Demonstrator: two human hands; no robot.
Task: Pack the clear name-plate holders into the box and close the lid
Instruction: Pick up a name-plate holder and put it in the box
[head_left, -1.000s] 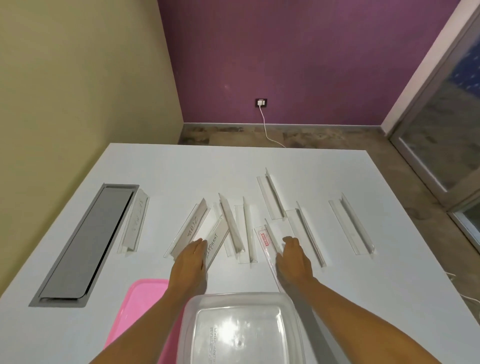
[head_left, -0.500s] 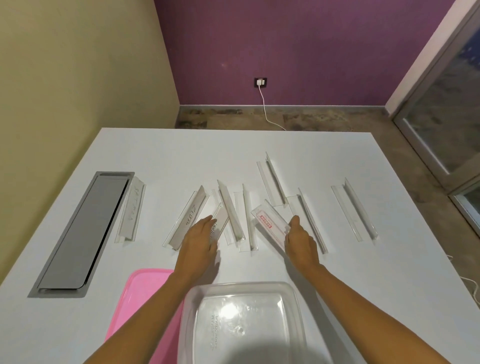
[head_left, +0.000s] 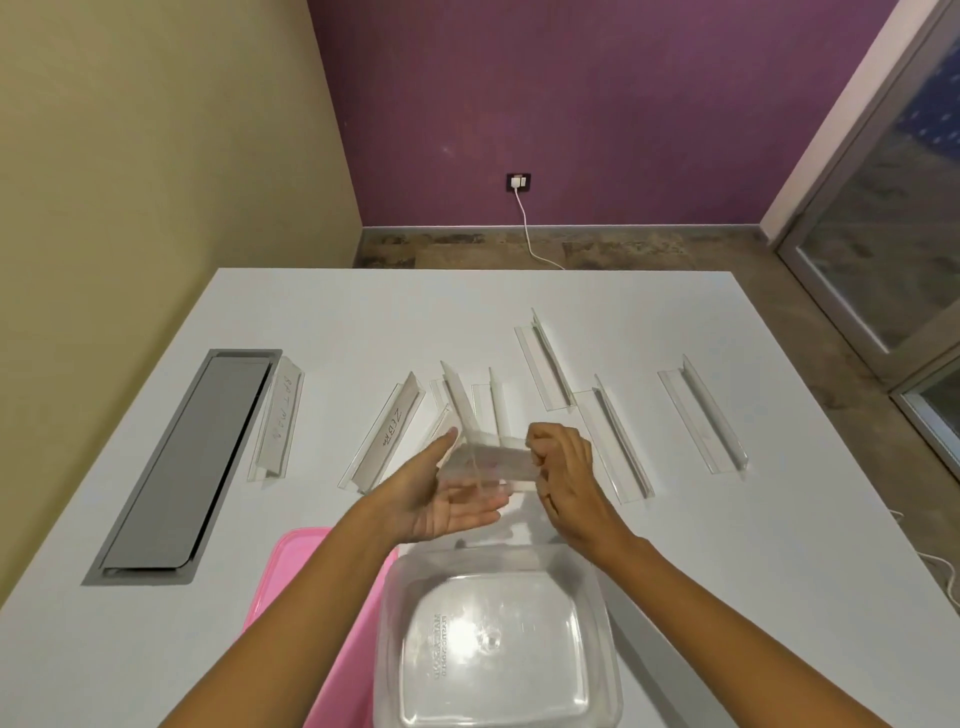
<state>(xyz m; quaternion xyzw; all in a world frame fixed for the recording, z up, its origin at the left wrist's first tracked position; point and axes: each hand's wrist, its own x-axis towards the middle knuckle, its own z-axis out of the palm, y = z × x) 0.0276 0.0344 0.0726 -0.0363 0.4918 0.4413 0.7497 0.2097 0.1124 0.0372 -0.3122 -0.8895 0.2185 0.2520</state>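
Two clear name-plate holders (head_left: 493, 464), blurred, are held together above the white table (head_left: 727, 545), just beyond the box. My left hand (head_left: 441, 501) cups their left end from below, palm up. My right hand (head_left: 566, 470) grips their right end with curled fingers. The clear plastic box (head_left: 387, 623) stands open and empty at the near edge under my forearms. Its pink lid (head_left: 306, 571) lies flat to the box's left, partly under it. Several more holders lie on the table, among them one marked ZEBRA (head_left: 387, 434) and one marked BATMAN (head_left: 280, 421).
Unlabelled holders lie beyond and right of my hands: one (head_left: 540, 364), another (head_left: 613, 439), and a far-right one (head_left: 701, 413). A grey cable hatch (head_left: 182, 462) is set into the table's left side. A white cable (head_left: 940, 566) hangs off the right edge.
Each hand picked a holder off the table, lifted it and brought it toward the middle. The two holders now meet between my hands above the table.
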